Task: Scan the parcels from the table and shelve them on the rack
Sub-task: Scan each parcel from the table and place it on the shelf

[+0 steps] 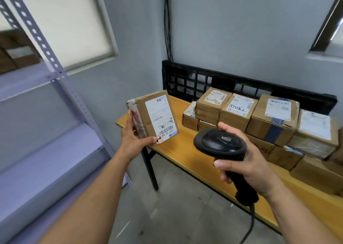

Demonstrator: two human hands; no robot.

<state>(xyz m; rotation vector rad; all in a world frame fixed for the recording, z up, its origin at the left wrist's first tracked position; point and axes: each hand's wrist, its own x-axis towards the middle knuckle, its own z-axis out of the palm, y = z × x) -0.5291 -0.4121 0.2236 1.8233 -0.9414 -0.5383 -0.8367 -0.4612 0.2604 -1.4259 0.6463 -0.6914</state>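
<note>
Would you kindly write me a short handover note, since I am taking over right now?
Left hand holds one parcel, label facing the scanner.
Right hand grips the scanner, pointed toward it.
Other parcels sit stacked on the table; the rack stands to the left.
Done: parcel picked up.
Left: scan it if not yet scanned, shelve it, then the rest.

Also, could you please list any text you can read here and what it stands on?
"530* D5 A3", by the barcode on the parcel in the left hand.
"10029", unsure, handwritten on the first box of the top row.
"5082" after a circled "5", handwritten on the second box.
Scanner in the right hand: none.
All other label print: too blurred.
</note>
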